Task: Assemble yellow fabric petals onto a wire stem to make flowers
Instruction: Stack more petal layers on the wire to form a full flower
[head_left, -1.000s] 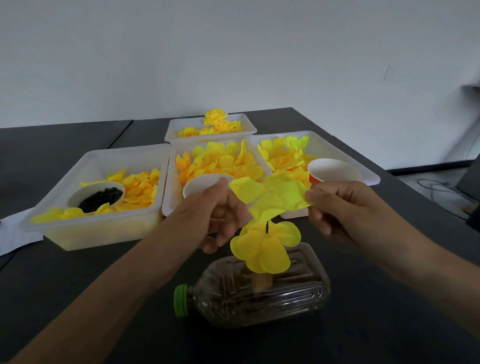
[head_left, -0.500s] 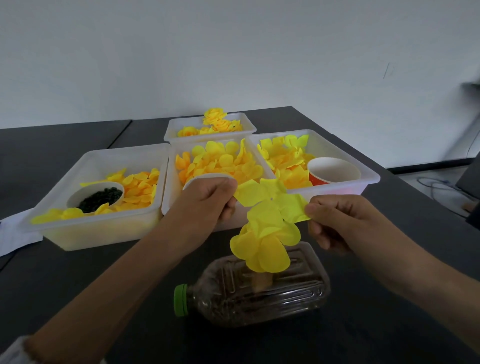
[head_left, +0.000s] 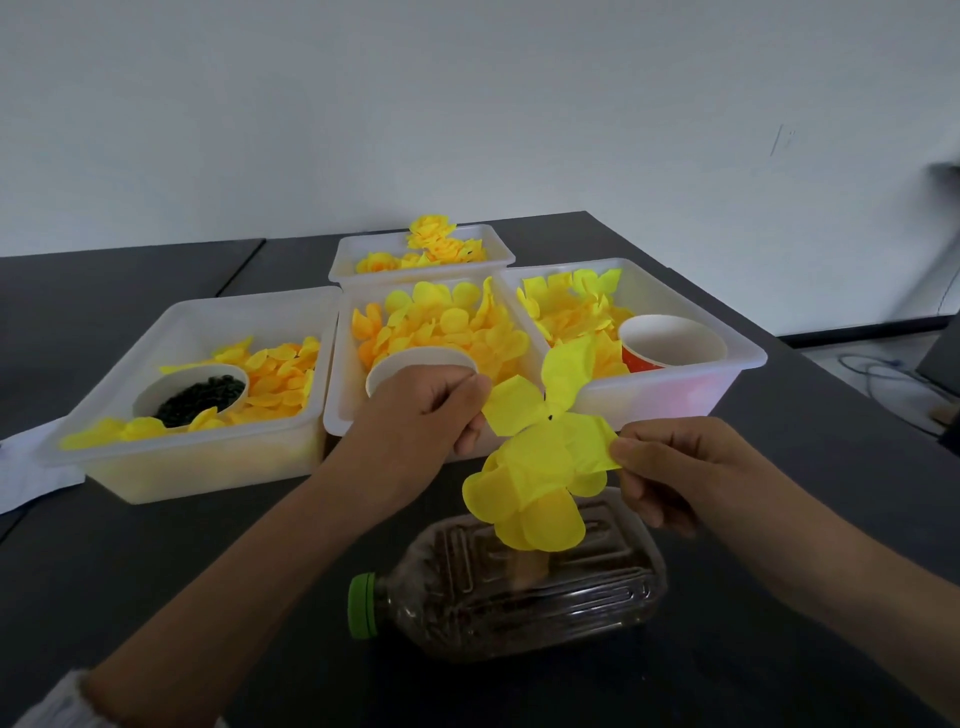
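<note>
Two hands, left and right, each pinching the yellow petal piece (over the bottle).

The petal layer pinched by both hands has spread flatter, seemingly lower onto the flower.

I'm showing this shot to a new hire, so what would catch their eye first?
Front and centre, the left hand and right hand each pinch an edge of a yellow petal layer above a half-built flower. Below it a clear bottle lies on its side. Behind stand white trays heaped with yellow petals.
</note>
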